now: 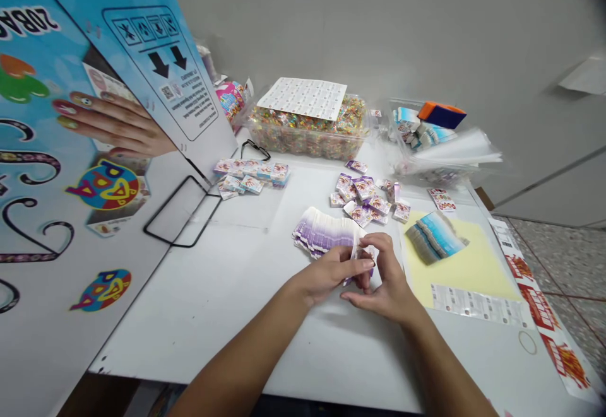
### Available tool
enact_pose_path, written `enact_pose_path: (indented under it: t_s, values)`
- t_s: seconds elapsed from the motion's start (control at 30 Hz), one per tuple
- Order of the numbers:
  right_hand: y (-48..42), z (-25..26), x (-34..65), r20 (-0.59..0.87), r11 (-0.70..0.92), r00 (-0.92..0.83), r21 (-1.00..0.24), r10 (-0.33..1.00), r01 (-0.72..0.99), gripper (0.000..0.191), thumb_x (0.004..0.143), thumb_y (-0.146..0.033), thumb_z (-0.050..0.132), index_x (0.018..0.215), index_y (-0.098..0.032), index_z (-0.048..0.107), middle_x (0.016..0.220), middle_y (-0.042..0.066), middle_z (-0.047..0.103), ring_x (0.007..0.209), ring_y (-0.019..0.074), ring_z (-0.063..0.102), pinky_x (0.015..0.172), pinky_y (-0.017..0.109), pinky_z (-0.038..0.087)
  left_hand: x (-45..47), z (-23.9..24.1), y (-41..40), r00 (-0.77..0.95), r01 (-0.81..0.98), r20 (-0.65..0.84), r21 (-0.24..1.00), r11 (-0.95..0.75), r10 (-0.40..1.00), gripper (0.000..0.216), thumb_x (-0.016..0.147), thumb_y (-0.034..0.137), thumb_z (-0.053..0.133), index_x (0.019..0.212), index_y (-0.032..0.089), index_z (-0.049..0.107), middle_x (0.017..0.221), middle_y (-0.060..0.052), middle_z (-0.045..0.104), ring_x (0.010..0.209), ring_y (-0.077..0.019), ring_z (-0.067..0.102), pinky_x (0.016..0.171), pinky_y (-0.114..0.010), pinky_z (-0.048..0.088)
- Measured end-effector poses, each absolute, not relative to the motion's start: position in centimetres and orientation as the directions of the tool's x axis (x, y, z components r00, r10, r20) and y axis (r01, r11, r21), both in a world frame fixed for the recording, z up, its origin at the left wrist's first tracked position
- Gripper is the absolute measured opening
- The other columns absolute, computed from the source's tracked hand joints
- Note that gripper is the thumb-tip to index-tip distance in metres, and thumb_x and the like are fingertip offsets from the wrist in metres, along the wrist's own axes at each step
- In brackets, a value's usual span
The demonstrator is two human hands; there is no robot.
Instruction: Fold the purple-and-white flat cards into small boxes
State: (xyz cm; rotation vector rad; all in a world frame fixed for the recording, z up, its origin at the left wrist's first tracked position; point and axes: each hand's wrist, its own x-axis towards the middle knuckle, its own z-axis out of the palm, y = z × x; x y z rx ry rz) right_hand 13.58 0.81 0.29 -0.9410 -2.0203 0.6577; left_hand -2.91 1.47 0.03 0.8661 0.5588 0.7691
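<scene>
In front of me, my left hand (pixel 337 270) grips a small purple-and-white carton (pixel 372 254) between thumb and fingers. My right hand (pixel 391 281) curves around its right side, with the index finger at the top edge and the thumb lower down. Fingers hide much of the carton. Just behind my left hand, a fanned stack of flat purple-and-white cartons (pixel 324 231) lies on the table. Farther back is a loose pile of folded small cartons (pixel 364 193). A stack of blue-and-grey flat cartons (pixel 435 238) rests on a yellow sheet (pixel 419 281) to the right.
A large printed display board (pixel 156 108) stands along the left. At the back are a clear bin of colourful small packets (pixel 303 139) and another plastic bin (pixel 440 168). More small boxes (pixel 250 174) sit beside a black wire frame (pixel 189 215). A sticker strip (pixel 480 305) lies at right.
</scene>
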Motion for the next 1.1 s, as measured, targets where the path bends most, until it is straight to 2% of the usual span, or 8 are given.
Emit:
enact_pose_path:
  t_s: [0.13,0.27,0.4,0.5,0.63,0.8,1.0,1.1]
  values:
    - [0.9,0.5,14.1,0.437,0.523,-0.329,-0.816,0.837,0.248,0.057,0.075,-0.042,0.078,0.123,-0.031,0.050,0.108,0.007,0.048,0.103,0.0292,0.050,0.091,0.046,0.045,-3.2,-0.1,1.6,0.628,-0.345,-0.124,0.840,0.418,0.768,0.042,0.074,0.051,0.080,0.062,0.014,0.064,0.055,-0.001,0.059,0.051,-0.0110,0.056,0.053,-0.023,0.044]
    - [1.0,0.4,14.1,0.418,0.462,-0.288,-0.881,0.862,0.103,0.032,0.081,-0.039,0.073,0.106,-0.029,0.055,0.100,0.005,0.047,0.098,0.0260,0.050,0.088,0.041,0.045,-3.6,-0.6,1.7,0.709,-0.271,-0.149,0.845,0.461,0.690,0.051,0.070,0.062,0.079,0.063,0.014,0.062,0.048,-0.002,0.060,0.044,-0.0149,0.061,0.042,-0.022,0.039]
    - [1.2,0.5,14.3,0.335,0.374,-0.395,-0.927,0.856,0.025,0.029,0.083,-0.041,0.075,0.103,-0.030,0.059,0.119,0.008,0.048,0.117,0.0286,0.048,0.098,0.043,0.043,-3.7,-0.9,1.6,0.795,-0.272,-0.081,0.839,0.472,0.601,0.062,0.069,0.075,0.071,0.063,0.015,0.058,0.040,-0.001,0.057,0.031,-0.0123,0.051,0.034,-0.021,0.036]
    - [1.4,1.0,14.9,0.319,0.349,-0.456,-0.937,0.830,-0.020,0.017,0.087,-0.038,0.072,0.098,-0.029,0.063,0.134,0.007,0.048,0.128,0.0294,0.044,0.106,0.044,0.037,-3.2,-0.8,1.2,0.819,-0.306,-0.038,0.815,0.492,0.573,0.060,0.074,0.075,0.066,0.067,0.017,0.054,0.038,0.001,0.054,0.027,-0.0107,0.044,0.031,-0.021,0.029]
    - [1.5,1.6,15.7,0.262,0.285,-0.544,-0.958,0.797,-0.044,0.016,0.086,-0.034,0.074,0.099,-0.029,0.066,0.142,0.007,0.045,0.135,0.0308,0.042,0.110,0.046,0.035,-2.2,-1.0,0.8,0.722,-0.339,-0.052,0.843,0.418,0.690,0.060,0.086,0.070,0.056,0.059,0.016,0.053,0.040,0.000,0.052,0.033,-0.0083,0.042,0.039,-0.022,0.029]
    - [1.5,1.5,15.9,0.167,0.190,-0.538,-0.982,0.827,-0.013,0.009,0.089,-0.032,0.070,0.091,-0.025,0.064,0.126,0.010,0.053,0.116,0.0287,0.057,0.092,0.043,0.051,-1.3,-1.0,0.8,0.658,-0.381,-0.075,0.825,0.417,0.749,0.057,0.087,0.066,0.053,0.057,0.017,0.051,0.042,0.002,0.046,0.039,-0.0102,0.044,0.046,-0.025,0.034]
    - [1.6,2.7,16.3,0.205,0.316,-0.492,-0.936,0.846,0.152,0.024,0.090,-0.024,0.065,0.073,-0.022,0.048,0.099,0.005,0.057,0.089,0.0205,0.058,0.077,0.033,0.047,-1.0,-0.5,0.6,0.517,-0.298,-0.168,0.884,0.361,0.839,0.049,0.084,0.061,0.063,0.075,0.013,0.063,0.069,-0.002,0.061,0.064,-0.0127,0.056,0.064,-0.024,0.042]
    - [1.6,3.2,16.3,0.177,0.360,-0.555,-0.902,0.813,0.240,0.025,0.087,-0.017,0.065,0.071,-0.022,0.045,0.096,0.003,0.057,0.087,0.0193,0.058,0.077,0.032,0.047,-0.5,-1.0,0.5,0.596,-0.344,-0.166,0.831,0.437,0.786,0.048,0.084,0.060,0.063,0.076,0.013,0.063,0.068,-0.004,0.063,0.067,-0.0164,0.062,0.068,-0.027,0.047]
